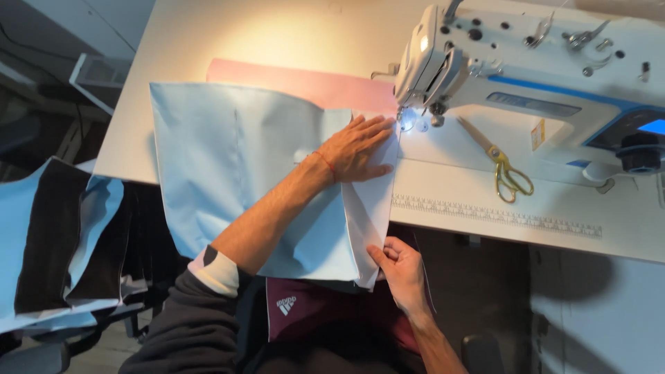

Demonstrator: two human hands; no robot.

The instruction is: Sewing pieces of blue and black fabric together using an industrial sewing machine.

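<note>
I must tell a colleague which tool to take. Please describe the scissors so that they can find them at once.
Start at the white sewing machine on the table. On the flat bed under its arm, right of the lit needle, lie the scissors. Their gold handles set them apart from the pale blue fabric under the hands.

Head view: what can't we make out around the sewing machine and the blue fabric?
- Needle and presser foot of the sewing machine: washed out by its lamp glare.
- Fabric under the left hand: covered by the palm.
- Right hand grip on the white fabric edge: fingertips tucked behind the cloth.
- Machine's right end: cut off by the frame.
- Ruler strip marks: too small.
</note>
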